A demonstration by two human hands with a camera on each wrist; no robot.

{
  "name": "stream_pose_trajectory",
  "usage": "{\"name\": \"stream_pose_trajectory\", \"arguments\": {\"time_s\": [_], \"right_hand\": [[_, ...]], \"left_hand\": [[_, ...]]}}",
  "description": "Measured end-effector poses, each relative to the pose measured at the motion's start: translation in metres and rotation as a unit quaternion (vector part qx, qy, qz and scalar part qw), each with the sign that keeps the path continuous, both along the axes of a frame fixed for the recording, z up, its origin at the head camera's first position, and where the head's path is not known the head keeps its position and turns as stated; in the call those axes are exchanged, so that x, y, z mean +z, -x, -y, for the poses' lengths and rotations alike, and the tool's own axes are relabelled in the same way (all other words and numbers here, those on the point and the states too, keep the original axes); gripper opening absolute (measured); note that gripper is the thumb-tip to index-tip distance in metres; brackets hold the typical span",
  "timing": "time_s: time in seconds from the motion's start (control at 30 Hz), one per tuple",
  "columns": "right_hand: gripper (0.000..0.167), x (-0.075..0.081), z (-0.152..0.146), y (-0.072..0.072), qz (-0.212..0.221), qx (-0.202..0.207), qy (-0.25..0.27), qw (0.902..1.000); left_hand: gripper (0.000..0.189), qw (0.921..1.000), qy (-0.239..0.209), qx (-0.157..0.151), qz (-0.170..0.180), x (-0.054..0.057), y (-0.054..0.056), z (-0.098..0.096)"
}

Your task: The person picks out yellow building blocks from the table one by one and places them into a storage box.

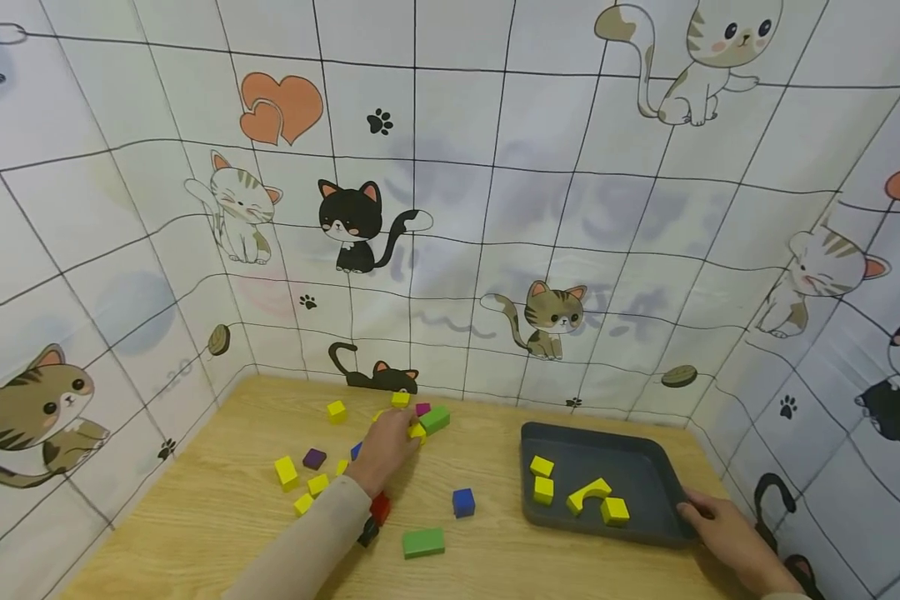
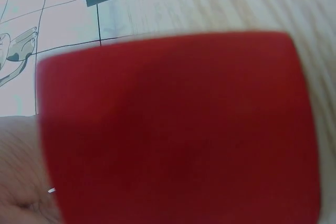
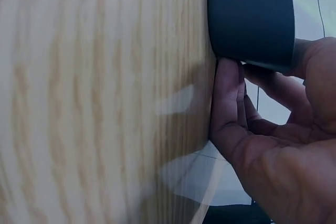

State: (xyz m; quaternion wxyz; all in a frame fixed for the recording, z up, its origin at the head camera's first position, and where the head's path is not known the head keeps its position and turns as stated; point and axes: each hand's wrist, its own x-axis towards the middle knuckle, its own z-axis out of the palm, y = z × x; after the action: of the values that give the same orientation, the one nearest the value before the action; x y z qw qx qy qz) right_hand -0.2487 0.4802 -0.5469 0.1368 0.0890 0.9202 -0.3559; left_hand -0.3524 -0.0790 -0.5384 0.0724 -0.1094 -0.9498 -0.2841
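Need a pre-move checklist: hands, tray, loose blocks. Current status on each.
1. Tray held: ok. The right hand grips the gray tray near its right edge.
2. Tray contents one color: ok. All four yellow pieces match.
3. Room in tray: ok. Its right side is bare.
4. Left hand grasp secure: cannot tell. It's among the blocks, fingers partly hidden.
5. Tabletop between left hand and tray bare: not ok. A blue block sits there.
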Motion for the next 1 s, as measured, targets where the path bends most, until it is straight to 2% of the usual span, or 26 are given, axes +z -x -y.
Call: {"name": "stream_pose_trajectory", "arguments": {"time_s": [0.67, 0.8, 0.83, 1.0], "right_hand": [[0.067, 0.001, 0.002, 0.001, -0.064, -0.015, -0.04, 0.997], [0.063, 0.002, 0.002, 0.002, -0.082, -0.007, -0.053, 0.9952], [0.062, 0.002, 0.002, 0.002, -0.087, -0.006, -0.057, 0.9946], [0.06, 0.004, 0.003, 0.002, -0.103, 0.002, -0.077, 0.9917]], "left_hand": [[0.037, 0.9996, -0.002, -0.001, -0.029, 0.011, -0.005, -0.013], [0.038, 0.9988, -0.009, -0.012, -0.048, 0.011, -0.007, -0.014], [0.038, 0.9974, -0.016, -0.023, -0.066, 0.002, -0.002, -0.01], [0.039, 0.9953, -0.023, -0.034, -0.088, 0.008, -0.008, -0.014]]}}
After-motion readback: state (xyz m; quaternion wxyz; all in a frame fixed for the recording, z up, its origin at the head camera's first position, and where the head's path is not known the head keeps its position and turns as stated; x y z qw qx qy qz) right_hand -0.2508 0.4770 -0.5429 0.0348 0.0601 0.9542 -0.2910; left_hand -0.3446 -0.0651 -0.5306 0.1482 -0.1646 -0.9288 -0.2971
